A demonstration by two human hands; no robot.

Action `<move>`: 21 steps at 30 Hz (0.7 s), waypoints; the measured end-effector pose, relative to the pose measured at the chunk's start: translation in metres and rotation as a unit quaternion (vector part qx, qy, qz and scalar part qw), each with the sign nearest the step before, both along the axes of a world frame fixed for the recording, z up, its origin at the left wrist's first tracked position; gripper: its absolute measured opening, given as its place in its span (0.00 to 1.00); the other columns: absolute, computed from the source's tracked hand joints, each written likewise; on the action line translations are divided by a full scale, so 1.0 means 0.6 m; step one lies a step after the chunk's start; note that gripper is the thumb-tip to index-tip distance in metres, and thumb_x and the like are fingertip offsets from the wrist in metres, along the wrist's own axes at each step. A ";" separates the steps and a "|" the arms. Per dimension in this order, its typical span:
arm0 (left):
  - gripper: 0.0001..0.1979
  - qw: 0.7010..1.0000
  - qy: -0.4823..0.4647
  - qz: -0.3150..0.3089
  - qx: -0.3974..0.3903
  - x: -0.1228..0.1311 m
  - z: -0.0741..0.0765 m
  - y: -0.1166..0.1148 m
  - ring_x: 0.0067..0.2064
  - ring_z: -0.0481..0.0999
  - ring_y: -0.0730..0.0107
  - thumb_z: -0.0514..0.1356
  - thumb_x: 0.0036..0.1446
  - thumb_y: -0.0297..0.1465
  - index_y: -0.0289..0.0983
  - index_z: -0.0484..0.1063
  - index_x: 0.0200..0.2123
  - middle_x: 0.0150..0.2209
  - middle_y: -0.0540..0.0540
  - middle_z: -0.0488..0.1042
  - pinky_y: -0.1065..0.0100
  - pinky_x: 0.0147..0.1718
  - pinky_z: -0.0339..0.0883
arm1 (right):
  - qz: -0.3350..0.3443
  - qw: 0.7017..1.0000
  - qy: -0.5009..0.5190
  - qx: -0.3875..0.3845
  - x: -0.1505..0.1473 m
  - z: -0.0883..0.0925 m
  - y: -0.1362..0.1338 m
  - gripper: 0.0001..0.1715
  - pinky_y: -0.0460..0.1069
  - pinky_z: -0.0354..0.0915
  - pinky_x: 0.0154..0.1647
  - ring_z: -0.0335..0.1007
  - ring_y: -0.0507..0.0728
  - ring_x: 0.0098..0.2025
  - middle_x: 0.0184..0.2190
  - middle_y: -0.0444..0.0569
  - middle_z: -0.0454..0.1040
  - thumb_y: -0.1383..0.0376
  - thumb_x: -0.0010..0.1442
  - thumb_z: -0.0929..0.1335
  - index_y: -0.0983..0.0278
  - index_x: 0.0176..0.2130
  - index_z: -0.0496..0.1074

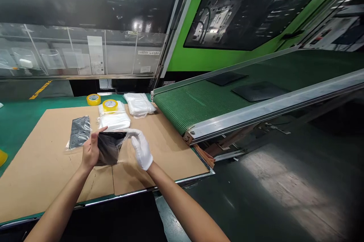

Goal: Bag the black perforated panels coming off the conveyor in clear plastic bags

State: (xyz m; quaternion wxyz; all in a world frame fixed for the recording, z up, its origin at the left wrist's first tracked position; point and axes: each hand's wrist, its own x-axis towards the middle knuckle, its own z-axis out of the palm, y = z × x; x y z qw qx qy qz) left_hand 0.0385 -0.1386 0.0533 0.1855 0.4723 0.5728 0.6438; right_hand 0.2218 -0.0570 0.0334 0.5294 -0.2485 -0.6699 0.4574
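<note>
A green machine is being seen at the back, and two dark plates are being carried on the ribbed belt sloping from it toward the counter. Most of the counter is being covered by cardboard. At its far edge, two bag stacks are being kept, with two tape rolls beside them, one lying on the nearer stack. A bagged piece is being left flat just left of the hands.

Above the middle of the cardboard, a dark panel is being held off the surface, partly inside a clear bag. The panel's left edge is being clasped by the bare left hand, fingers curled under and thumb on top. The bag's upper edge is being pinched by the gloved right hand.

As a judgement: the thin film is being strained at a panel corner and could be torn if pulled hard. The panel is also being marked by bare skin, and could be dropped onto the cardboard if the one-handed clasp is loosened.
</note>
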 end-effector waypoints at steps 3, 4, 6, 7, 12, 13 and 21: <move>0.39 1.000 -0.009 0.017 0.000 -0.006 -0.008 -0.002 0.53 0.81 0.52 0.46 0.66 0.62 0.38 0.84 0.46 0.48 0.41 0.84 0.56 0.56 0.72 | 0.026 0.999 0.010 0.016 -0.006 -0.011 -0.007 0.34 0.55 0.74 0.55 0.78 0.60 0.52 0.53 0.56 0.78 0.48 0.59 0.75 0.62 0.58 0.71; 0.39 1.000 -0.010 0.019 0.000 -0.008 -0.010 -0.003 0.51 0.82 0.53 0.46 0.66 0.62 0.38 0.84 0.45 0.46 0.41 0.85 0.57 0.54 0.73 | 0.008 0.999 0.000 0.035 -0.008 -0.011 -0.010 0.31 0.55 0.75 0.54 0.78 0.60 0.50 0.51 0.54 0.80 0.50 0.58 0.76 0.62 0.56 0.73; 0.38 1.000 -0.010 0.019 -0.002 -0.012 -0.013 -0.006 0.47 0.83 0.55 0.48 0.65 0.62 0.38 0.84 0.45 0.42 0.41 0.85 0.59 0.49 0.75 | -0.033 0.994 -0.028 0.095 -0.006 -0.003 -0.015 0.18 0.54 0.75 0.53 0.79 0.58 0.46 0.44 0.52 0.82 0.55 0.63 0.74 0.61 0.49 0.78; 0.38 1.000 -0.016 0.018 -0.001 -0.014 -0.013 -0.007 0.44 0.83 0.56 0.48 0.65 0.62 0.37 0.84 0.46 0.40 0.41 0.85 0.60 0.47 0.76 | -0.040 0.990 -0.041 0.129 -0.004 0.004 -0.017 0.13 0.54 0.75 0.53 0.80 0.58 0.45 0.42 0.51 0.83 0.57 0.66 0.72 0.61 0.46 0.80; 0.38 0.997 -0.068 0.019 0.015 -0.023 -0.003 -0.009 0.37 0.83 0.59 0.50 0.64 0.62 0.36 0.84 0.45 0.35 0.42 0.85 0.63 0.39 0.76 | 0.074 0.979 -0.099 0.163 0.012 0.042 -0.017 0.21 0.54 0.72 0.59 0.78 0.58 0.52 0.48 0.53 0.82 0.57 0.74 0.62 0.61 0.52 0.80; 0.38 0.997 -0.069 0.023 0.014 -0.026 -0.002 -0.008 0.37 0.83 0.59 0.51 0.64 0.62 0.36 0.84 0.43 0.35 0.42 0.85 0.63 0.38 0.75 | 0.096 0.980 -0.100 0.144 0.012 0.046 -0.015 0.22 0.54 0.71 0.60 0.78 0.58 0.53 0.47 0.53 0.82 0.55 0.74 0.62 0.61 0.51 0.81; 0.33 0.987 -0.162 0.005 0.011 -0.034 -0.009 0.014 0.37 0.80 0.61 0.58 0.61 0.60 0.35 0.83 0.34 0.32 0.42 0.83 0.67 0.36 0.71 | 0.100 0.976 0.100 -0.163 -0.036 0.048 -0.002 0.23 0.55 0.75 0.48 0.78 0.60 0.39 0.33 0.49 0.81 0.44 0.59 0.72 0.61 0.32 0.80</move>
